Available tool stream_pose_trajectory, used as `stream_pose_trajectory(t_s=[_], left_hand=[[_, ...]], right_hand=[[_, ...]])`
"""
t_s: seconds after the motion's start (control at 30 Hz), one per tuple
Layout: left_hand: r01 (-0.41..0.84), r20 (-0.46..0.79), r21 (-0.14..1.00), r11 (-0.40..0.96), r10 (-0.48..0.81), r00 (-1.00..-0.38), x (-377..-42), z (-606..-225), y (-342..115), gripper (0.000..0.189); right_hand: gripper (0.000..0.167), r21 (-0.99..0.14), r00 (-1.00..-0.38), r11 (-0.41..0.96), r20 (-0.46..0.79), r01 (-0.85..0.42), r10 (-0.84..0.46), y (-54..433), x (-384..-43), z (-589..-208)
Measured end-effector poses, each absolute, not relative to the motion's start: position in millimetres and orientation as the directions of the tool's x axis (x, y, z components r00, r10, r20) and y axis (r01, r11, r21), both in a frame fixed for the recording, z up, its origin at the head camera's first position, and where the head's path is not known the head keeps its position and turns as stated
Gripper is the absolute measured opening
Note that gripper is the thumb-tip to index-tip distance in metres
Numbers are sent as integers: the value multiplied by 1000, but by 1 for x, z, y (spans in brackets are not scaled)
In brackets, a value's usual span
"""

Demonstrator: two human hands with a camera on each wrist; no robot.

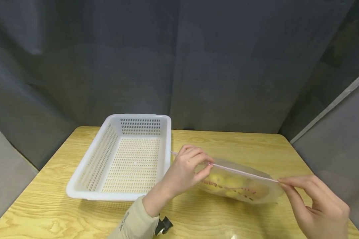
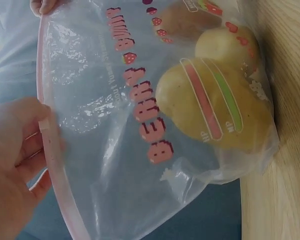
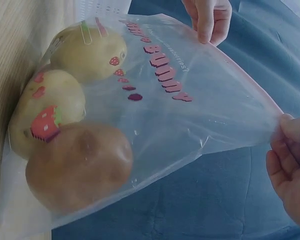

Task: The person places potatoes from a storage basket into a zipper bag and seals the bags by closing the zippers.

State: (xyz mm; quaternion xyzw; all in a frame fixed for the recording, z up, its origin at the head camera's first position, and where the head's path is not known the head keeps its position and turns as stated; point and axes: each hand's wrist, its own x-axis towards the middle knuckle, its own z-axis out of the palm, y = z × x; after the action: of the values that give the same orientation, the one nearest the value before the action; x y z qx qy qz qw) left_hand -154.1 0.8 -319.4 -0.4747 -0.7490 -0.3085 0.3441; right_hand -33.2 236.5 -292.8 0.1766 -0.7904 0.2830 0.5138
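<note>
A clear zip bag (image 1: 242,189) with a pink zip edge and pink lettering stands on the table, its zip edge held up. Inside lie several potatoes (image 2: 225,105), two yellowish and one browner potato (image 3: 80,167) in the right wrist view. My left hand (image 1: 186,166) pinches the zip between thumb and fingers, partway along the edge. With thumb and forefinger, my right hand (image 1: 320,202) grips the zip's right end corner. Along the stretch between the hands, the zip edge looks taut and pressed together.
A white perforated plastic basket (image 1: 73,186) stands on the wooden table (image 1: 36,202), left of the bag and close to my left forearm. Dark cloth (image 1: 173,66) hangs behind the table. A small black piece (image 1: 164,225) shows beside my left sleeve.
</note>
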Motion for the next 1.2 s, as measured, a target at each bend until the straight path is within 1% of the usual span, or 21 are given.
stream_pose_trajectory(t_s=[0.03, 0.13, 0.33, 0.6, 0.83, 1.1, 1.2], left_hand=[[923, 808, 136, 361, 498, -314, -154, -319, 1, 6], [923, 809, 127, 364, 500, -309, -154, -319, 1, 6], [924, 820, 104, 369, 494, -290, -156, -321, 1, 6], [923, 832, 77, 378, 485, -269, -159, -323, 0, 5], [918, 826, 111, 381, 478, -299, -157, -323, 1, 5], [919, 831, 112, 378, 472, -295, -158, -324, 0, 5], [917, 828, 118, 381, 472, -303, -157, -324, 0, 5]], right_hand=[[39, -260, -407, 782, 913, -566, 9, 236, -33, -292], [46, -251, -401, 790, 916, -559, 8, 236, -34, -290], [45, -245, -389, 785, 921, -569, 5, 236, -35, -289], [51, -237, -415, 812, 910, -533, -7, 236, -33, -290], [51, -230, -426, 830, 904, -508, -10, 238, -32, -292], [50, -224, -399, 821, 917, -525, -5, 237, -32, -290], [50, -223, -411, 832, 912, -508, -6, 239, -31, -292]])
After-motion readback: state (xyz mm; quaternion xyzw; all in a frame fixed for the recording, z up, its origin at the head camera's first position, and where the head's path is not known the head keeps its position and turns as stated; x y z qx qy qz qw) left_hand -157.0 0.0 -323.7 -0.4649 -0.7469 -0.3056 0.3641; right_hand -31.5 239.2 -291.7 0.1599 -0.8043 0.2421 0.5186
